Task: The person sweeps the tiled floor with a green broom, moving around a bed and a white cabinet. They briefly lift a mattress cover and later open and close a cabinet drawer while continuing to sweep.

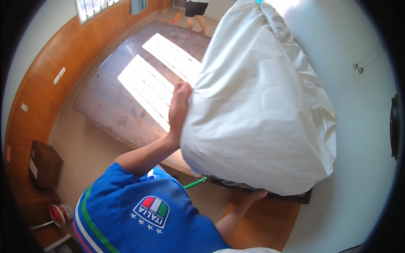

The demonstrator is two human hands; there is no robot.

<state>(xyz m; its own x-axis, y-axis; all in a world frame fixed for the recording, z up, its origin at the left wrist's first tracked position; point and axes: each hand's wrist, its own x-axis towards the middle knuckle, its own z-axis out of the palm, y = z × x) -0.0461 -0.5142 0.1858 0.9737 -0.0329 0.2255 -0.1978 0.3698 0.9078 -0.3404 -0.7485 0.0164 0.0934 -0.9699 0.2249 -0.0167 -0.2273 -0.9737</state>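
A large white fabric bundle [257,105], full and wrinkled, fills the middle and right of the head view and is narrower at its far end. My left hand [180,103] is closed at its left edge, thumb uppermost, its other fingers mostly hidden. Low at the near edge, my right hand [256,195] grips the bundle from beneath, its fingers largely covered by the fabric. Under the bundle shows the edge of a dark wooden board [291,197]. A green stick [195,183] pokes out between my blue shirt and the bundle.
A broad dark wooden platform [109,90] with sunlit patches lies left of the bundle. Beyond it stands another person [196,10] in black shorts. At lower left are a brown wooden box [48,162] and a red-and-white spool [59,215]. A pale wall [358,105] runs along the right.
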